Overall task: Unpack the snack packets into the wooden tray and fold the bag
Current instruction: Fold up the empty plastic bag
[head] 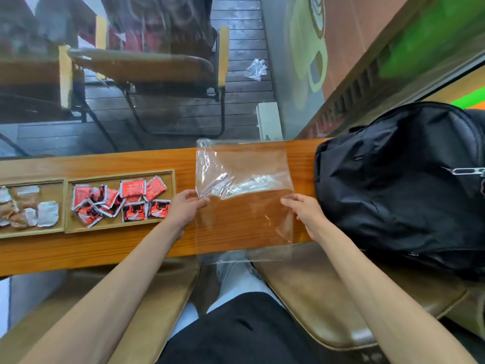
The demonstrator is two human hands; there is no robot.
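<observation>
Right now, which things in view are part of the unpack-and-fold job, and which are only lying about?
Part of the job:
clear plastic bag, empty, held at both side edges by the left hand and right hand
red snack packets in the wooden tray

Lying about:
black backpack on the counter
silver and brown packets
crumpled plastic on the floor

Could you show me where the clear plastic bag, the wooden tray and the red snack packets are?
Clear plastic bag (244, 164): head view, its upper flat part.
Wooden tray (173, 198): head view, right rim.
Red snack packets (132, 187): head view, one upper packet's face.
</observation>
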